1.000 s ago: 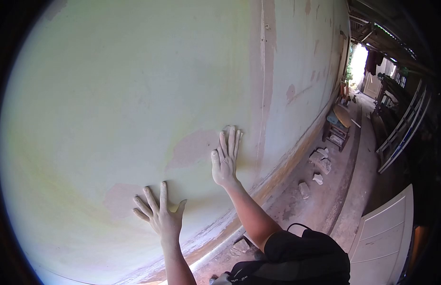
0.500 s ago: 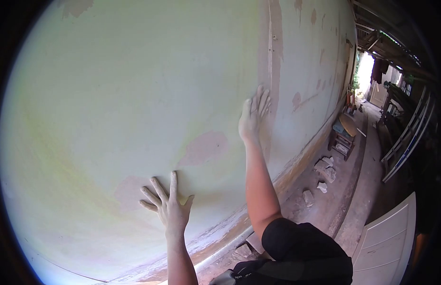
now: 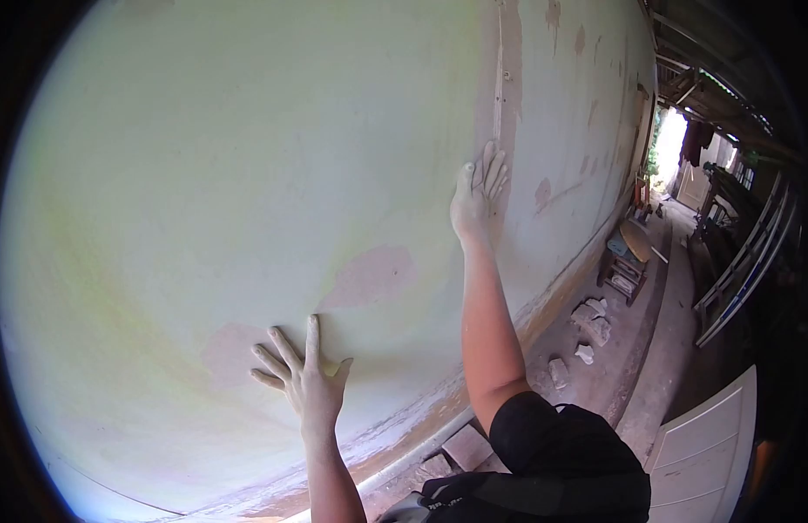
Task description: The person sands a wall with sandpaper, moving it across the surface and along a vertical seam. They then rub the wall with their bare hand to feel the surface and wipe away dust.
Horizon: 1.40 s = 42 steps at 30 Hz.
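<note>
A large pale green wall (image 3: 247, 157) with pinkish-brown bare patches fills most of the view. My left hand (image 3: 308, 375) lies on its lower part, fingers spread, beside one of the patches. Higher up and to the right, my right hand (image 3: 479, 192) rests against the wall with its fingers stretched out, at the edge of a vertical brown seam strip (image 3: 508, 96). Pale dust coats both hands. I see nothing held in either one, though the right palm is hidden.
Broken rubble (image 3: 591, 322) lies on the floor along the wall's foot. Beyond it stands a small wooden stool (image 3: 626, 266) with things on it. A ladder (image 3: 743, 270) leans at the right, and a white panel (image 3: 704, 453) is close by at lower right.
My right hand has moved slightly up and right along the wall, towards the seam strip. My left hand stays in nearly the same place. The view has shifted a little.
</note>
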Motion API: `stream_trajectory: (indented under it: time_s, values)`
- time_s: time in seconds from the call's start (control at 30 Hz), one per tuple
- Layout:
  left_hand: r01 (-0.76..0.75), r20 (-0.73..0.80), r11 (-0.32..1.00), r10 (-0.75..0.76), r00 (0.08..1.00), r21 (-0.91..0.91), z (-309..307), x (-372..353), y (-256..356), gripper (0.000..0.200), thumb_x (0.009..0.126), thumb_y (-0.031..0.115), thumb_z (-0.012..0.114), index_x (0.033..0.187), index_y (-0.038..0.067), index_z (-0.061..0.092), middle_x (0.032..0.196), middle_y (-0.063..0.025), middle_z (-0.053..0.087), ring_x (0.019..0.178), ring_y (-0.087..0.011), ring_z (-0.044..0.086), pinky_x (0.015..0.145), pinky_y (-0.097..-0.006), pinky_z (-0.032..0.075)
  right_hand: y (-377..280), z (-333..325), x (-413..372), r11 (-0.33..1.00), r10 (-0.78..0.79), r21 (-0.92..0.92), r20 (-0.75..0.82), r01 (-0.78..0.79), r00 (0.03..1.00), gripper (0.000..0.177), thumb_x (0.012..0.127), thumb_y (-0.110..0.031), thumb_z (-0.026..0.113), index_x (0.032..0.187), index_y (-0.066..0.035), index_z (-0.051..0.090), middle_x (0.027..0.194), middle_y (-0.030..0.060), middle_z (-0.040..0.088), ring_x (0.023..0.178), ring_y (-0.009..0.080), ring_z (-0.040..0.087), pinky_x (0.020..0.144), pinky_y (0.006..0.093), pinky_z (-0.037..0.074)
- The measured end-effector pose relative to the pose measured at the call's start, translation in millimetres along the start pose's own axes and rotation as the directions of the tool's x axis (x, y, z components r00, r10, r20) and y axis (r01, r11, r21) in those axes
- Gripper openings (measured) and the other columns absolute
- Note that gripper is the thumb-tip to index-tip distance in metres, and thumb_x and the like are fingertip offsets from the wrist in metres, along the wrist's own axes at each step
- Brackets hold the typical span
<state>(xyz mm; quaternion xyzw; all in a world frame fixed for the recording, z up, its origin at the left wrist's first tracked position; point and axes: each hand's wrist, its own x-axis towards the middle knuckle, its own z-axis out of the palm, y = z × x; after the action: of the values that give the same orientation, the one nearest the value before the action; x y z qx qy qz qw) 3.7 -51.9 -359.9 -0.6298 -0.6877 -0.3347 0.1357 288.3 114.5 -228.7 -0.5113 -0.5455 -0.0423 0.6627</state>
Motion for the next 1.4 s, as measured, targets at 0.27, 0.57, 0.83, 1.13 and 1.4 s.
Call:
stream_trajectory:
  time_s: [0.27, 0.57, 0.83, 1.13, 1.4]
  values:
    - [0.013, 0.002, 1.0, -0.013, 1.0, -0.009, 0, -1, 0, 0.107, 0.071, 0.037, 0.094, 0.162, 0.028, 0.039, 0.172, -0.0311, 0.008, 0.157, -0.0581, -0.006, 0.119, -0.078, -0.004, 14, 51, -193, 0.945, -0.173, -0.202, 0.357, 0.256, 0.918, 0.072, 0.11, -0.037, 0.032, 0.168, -0.003, 0.008, 0.174, 0.0258, -0.006, 0.159, 0.0477, -0.014, 0.128, 0.0586, -0.009]
    - [-0.026, -0.021, 1.0, 0.027, 0.999, 0.017, -3, -2, 1, 0.107, 0.071, 0.036, 0.094, 0.162, 0.027, 0.039, 0.172, -0.0319, 0.007, 0.156, -0.0591, -0.004, 0.119, -0.0775, -0.001, 11, 13, -28, 1.0, 0.004, 0.025, -0.034, -0.003, 0.999, 0.066, 0.112, -0.036, 0.03, 0.169, -0.009, 0.012, 0.175, 0.0237, -0.002, 0.16, 0.0461, -0.008, 0.127, 0.0588, -0.006]
    - [0.019, -0.009, 1.0, -0.019, 1.0, 0.009, 3, -1, -4, 0.1, 0.073, 0.047, 0.091, 0.16, 0.035, 0.043, 0.172, -0.0288, 0.013, 0.156, -0.0598, -0.002, 0.118, -0.0792, -0.003, 19, 51, -166, 0.976, -0.099, -0.177, 0.164, 0.128, 0.981, 0.069, 0.111, -0.037, 0.032, 0.169, -0.005, 0.011, 0.174, 0.0258, -0.004, 0.16, 0.0463, -0.009, 0.127, 0.059, -0.008]
    - [0.02, -0.08, 1.0, -0.019, 0.997, 0.013, 16, 1, 10, 0.114, 0.072, 0.044, 0.093, 0.166, 0.026, 0.031, 0.172, -0.0322, -0.002, 0.155, -0.0591, -0.011, 0.118, -0.0774, -0.005, 31, 3, -39, 0.991, 0.109, -0.079, 0.022, -0.107, 0.994, 0.07, 0.112, -0.04, 0.029, 0.17, -0.01, 0.004, 0.175, 0.0241, -0.006, 0.161, 0.0446, -0.01, 0.127, 0.0582, -0.008]
    - [0.089, -0.044, 0.995, -0.09, 0.995, -0.034, 11, 4, 18, 0.117, 0.072, 0.046, 0.093, 0.167, 0.026, 0.028, 0.172, -0.0328, -0.004, 0.154, -0.0616, -0.014, 0.116, -0.0796, -0.006, 22, 49, -191, 0.989, -0.015, -0.139, 0.266, 0.054, 0.964, 0.072, 0.11, -0.038, 0.032, 0.169, -0.005, 0.006, 0.174, 0.0267, -0.009, 0.159, 0.0481, -0.012, 0.125, 0.063, -0.008]
